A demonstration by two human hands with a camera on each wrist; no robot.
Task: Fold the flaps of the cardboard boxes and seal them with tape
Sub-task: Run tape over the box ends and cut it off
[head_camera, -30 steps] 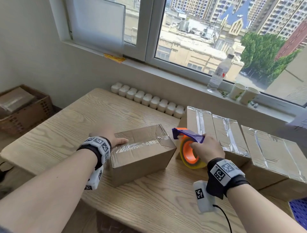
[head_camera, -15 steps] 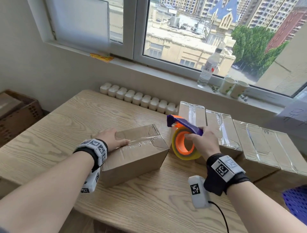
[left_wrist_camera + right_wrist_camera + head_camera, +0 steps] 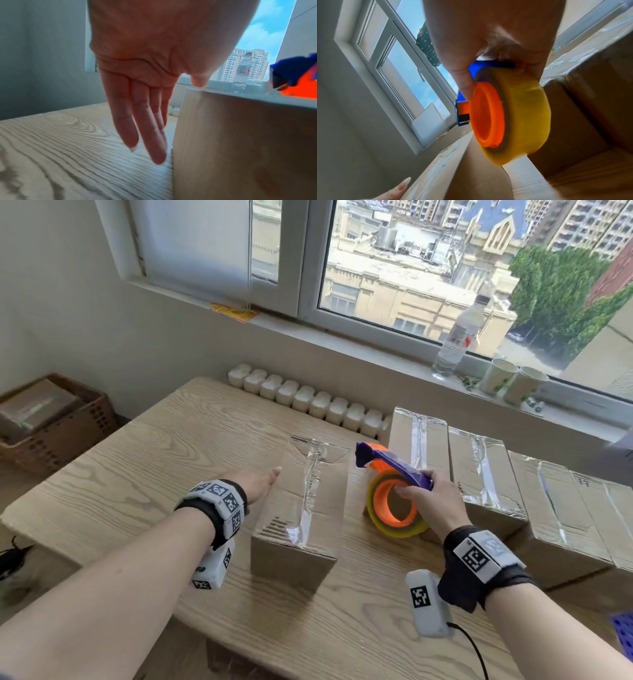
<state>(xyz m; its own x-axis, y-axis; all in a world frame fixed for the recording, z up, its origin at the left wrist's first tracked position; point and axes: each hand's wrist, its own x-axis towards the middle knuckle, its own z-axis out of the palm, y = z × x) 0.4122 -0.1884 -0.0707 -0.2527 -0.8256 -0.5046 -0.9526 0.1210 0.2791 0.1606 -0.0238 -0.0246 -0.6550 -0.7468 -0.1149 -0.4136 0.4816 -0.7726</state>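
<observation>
On the tabletop (image 3: 144,460), the near box (image 3: 301,508) is seen already taped along its top seam, like the row of sealed boxes (image 3: 486,474) beside it. The tape dispenser (image 3: 394,494) is gripped by the right hand (image 3: 428,501); the left hand (image 3: 255,484) is laid flat-fingered against the box side. No unsealed box is shown.

a plain upper-floor room used for packing: taped cardboard boxes (image 3: 479,470) lined along the wooden table's (image 3: 144,467) right edge, a bottle (image 3: 457,337) and paper cups (image 3: 498,376) on the windowsill, city blocks outside.
</observation>
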